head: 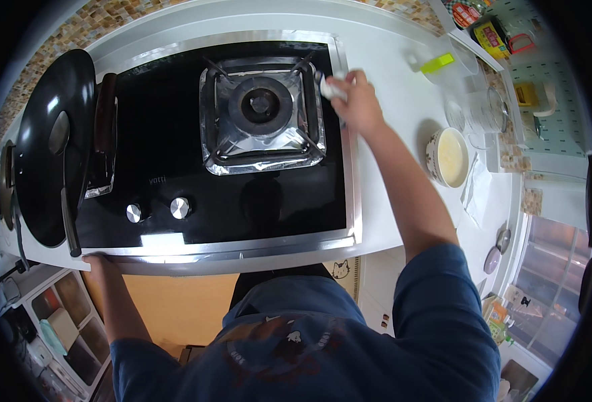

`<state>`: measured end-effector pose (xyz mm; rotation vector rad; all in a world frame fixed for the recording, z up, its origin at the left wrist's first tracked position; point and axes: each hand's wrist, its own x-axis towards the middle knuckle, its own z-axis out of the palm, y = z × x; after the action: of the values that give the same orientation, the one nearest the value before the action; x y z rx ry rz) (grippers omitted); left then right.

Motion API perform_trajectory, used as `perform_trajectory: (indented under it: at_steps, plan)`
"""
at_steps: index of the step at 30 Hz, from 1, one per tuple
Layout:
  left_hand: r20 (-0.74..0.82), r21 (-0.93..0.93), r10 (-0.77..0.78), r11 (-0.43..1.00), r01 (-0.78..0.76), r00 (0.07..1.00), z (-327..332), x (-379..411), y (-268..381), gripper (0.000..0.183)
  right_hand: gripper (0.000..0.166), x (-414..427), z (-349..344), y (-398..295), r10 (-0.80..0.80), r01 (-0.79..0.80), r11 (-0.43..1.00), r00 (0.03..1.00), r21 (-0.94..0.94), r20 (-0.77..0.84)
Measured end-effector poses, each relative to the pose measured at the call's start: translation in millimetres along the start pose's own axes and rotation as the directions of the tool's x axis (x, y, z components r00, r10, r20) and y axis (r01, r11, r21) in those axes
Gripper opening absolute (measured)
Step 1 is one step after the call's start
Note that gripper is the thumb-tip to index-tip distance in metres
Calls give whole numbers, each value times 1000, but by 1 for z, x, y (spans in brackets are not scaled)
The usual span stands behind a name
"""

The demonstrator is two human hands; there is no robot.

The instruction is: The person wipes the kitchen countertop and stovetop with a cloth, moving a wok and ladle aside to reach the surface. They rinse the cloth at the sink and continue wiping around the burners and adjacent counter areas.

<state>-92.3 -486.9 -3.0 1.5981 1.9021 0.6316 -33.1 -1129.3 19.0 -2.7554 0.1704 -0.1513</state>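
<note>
My right hand (359, 103) grips a crumpled white cloth or tissue (332, 90) at the right edge of the black glass gas cooktop (160, 151), beside the foil-lined burner (261, 105) and its pan support. Down at the left, my left hand (97, 264) rests against the front edge of the counter; whether its fingers hold anything is hidden. Above that hand, a metal ladle (64, 166) lies in a black wok (39, 151) over the left burner. Two silver knobs (179, 208) sit at the front of the cooktop.
On the counter at right stand a patterned bowl (452, 157) with pale yellow contents, a clear glass jar (484, 110) and a white sheet (477, 188). A lime-green clip or handle (437, 63) is farther back. Shelves (547, 110) hold packages at upper right; a white rack (59, 326) stands lower left.
</note>
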Motion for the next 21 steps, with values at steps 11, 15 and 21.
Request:
perform_trajectory:
  at_steps: [11,15,21]
  plan:
    - [77,-44,-6,999,9,997,3,-5,10,81,28,-224,-26,-107,-85,92,968,996,233,-40]
    - [91,-57,9,998,-3,996,0,-6,10,81,28,-185,11,-194,-461,487,858,871,166,-172]
    - [101,-63,17,998,-10,995,-4,-5,6,81,29,-160,49,-161,-531,518,846,841,125,104]
